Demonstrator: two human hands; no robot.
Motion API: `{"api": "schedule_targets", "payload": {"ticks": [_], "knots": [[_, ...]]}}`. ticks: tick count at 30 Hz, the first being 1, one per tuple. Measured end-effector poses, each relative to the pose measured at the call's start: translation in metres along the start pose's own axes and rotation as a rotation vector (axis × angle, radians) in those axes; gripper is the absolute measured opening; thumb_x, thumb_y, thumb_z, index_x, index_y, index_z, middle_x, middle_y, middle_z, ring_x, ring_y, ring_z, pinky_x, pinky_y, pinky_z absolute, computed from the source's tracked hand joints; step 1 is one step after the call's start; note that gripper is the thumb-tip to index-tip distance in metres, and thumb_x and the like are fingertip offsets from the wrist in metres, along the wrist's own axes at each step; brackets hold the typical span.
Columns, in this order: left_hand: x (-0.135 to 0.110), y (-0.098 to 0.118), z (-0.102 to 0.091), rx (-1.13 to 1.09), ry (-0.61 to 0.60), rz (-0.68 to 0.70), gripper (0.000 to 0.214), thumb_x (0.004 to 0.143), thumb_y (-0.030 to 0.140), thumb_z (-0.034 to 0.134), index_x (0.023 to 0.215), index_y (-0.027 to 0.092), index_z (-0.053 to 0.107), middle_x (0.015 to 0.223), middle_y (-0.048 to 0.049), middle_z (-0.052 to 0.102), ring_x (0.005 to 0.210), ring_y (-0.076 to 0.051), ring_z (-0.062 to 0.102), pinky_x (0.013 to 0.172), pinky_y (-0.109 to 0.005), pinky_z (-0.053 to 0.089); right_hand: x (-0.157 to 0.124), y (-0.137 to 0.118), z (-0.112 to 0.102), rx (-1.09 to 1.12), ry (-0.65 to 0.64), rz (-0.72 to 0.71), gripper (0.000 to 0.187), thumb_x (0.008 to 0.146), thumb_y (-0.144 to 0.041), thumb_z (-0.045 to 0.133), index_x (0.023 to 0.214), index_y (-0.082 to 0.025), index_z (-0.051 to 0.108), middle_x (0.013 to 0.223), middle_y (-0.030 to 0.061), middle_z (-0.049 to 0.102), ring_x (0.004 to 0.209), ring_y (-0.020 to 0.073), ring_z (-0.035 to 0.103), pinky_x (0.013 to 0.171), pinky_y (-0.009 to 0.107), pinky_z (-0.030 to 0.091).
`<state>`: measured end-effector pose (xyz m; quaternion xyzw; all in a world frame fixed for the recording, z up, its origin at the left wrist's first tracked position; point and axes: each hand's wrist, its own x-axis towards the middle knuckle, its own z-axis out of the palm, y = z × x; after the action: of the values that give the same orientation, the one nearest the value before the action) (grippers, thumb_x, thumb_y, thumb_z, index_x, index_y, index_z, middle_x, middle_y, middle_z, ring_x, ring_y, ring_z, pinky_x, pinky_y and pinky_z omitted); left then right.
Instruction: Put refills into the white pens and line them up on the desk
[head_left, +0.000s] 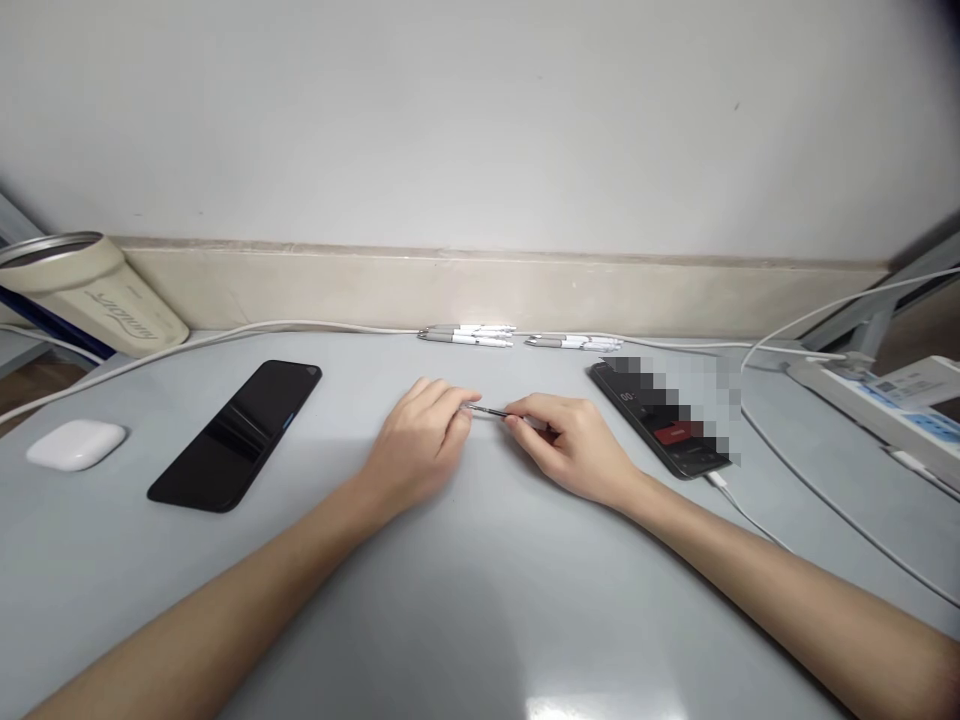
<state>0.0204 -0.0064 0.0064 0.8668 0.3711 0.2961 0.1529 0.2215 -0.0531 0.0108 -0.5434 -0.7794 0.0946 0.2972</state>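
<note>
My L hand [420, 435] & R hand [574, 445] pinched slim dark rod [490, 411]; cream metal-rimmed cup [112, 283] w/ blurry grey script [122, 316] far L

The thing in hand is a thin rod [489, 411], which is slim, straight and quite short in its visible part. Its colour is not the same everywhere: toward the left it looks grey and a little shiny, and toward the right it becomes dark, almost black. It lies nearly level from side to side, with the right end slightly nearer to the person. The left end is at the fingertips of the left grip [420, 440], and the right end is pinched in the right grip [581, 445]. Both ends are partly hidden by fingers.
</note>
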Motion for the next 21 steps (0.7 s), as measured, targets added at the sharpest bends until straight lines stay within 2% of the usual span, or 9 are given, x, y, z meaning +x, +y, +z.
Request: {"api": "schedule_targets", "payload": {"ticks": [5,10,14,21], "knots": [[-0.001,0.001,0.001,0.055,0.037,0.095,0.027,0.092,0.016,0.035,0.101,0.019,0.061,0.094,-0.0045,0.059,0.089,-0.018,0.051,0.080,-0.032,0.043,0.000,0.000,0.001,-0.011,0.000,-0.012,0.020,0.090,-0.026,0.048,0.094,-0.020,0.067,0.079,0.0026,0.067,0.062,0.0116,0.054,0.058,0.024,0.038],[-0.002,0.003,0.003,0.131,0.127,0.176,0.027,0.089,0.015,0.039,0.103,0.018,0.062,0.094,-0.0066,0.052,0.087,-0.018,0.049,0.075,-0.031,0.044,0.000,0.002,0.002,0.007,-0.008,-0.049,0.021,0.090,-0.027,0.050,0.100,-0.019,0.066,0.080,0.0035,0.065,0.060,0.0112,0.052,0.058,0.024,0.039],[-0.002,0.005,0.001,0.095,0.116,0.220,0.028,0.089,0.014,0.039,0.108,0.019,0.059,0.093,-0.0056,0.054,0.086,-0.017,0.051,0.076,-0.030,0.044,0.000,0.003,0.002,0.038,-0.019,-0.088,0.022,0.089,-0.024,0.051,0.106,-0.019,0.064,0.084,0.0043,0.065,0.065,0.0122,0.054,0.063,0.024,0.041],[-0.004,0.013,-0.002,-0.103,0.082,0.152,0.012,0.089,0.020,0.049,0.097,0.022,0.058,0.091,-0.0009,0.063,0.089,-0.014,0.058,0.080,-0.027,0.047,-0.001,0.001,0.001,0.077,-0.074,-0.197,0.024,0.092,-0.026,0.048,0.110,-0.019,0.062,0.085,0.0049,0.064,0.072,0.0133,0.056,0.067,0.024,0.042]]}}
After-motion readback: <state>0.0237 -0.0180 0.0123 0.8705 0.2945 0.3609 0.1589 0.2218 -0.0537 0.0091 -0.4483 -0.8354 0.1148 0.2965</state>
